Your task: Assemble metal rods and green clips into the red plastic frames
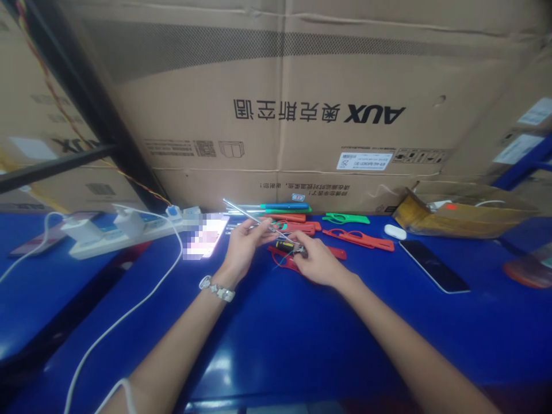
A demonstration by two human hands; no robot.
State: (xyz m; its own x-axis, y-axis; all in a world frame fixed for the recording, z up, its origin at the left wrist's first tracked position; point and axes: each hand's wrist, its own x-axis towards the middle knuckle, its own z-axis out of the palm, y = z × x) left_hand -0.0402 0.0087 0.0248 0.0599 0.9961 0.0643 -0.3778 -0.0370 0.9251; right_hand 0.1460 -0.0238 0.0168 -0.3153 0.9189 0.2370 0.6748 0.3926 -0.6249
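My left hand grips a thin silver metal rod, which slants from its upper left end down toward my right hand. My right hand is closed near the rod's lower end, with fingertips on a small metallic part I cannot make out clearly. Beneath the hands lie a black-and-yellow piece and flat red plastic pieces with thin loops. Behind them rest blue-handled tools and more red pieces. Farther right are another red looped piece and a green one.
A lit phone lies left of the hands, a dark phone and white case to the right. A power strip with a trailing white cable occupies the left. An open carton stands right; large cardboard rises behind.
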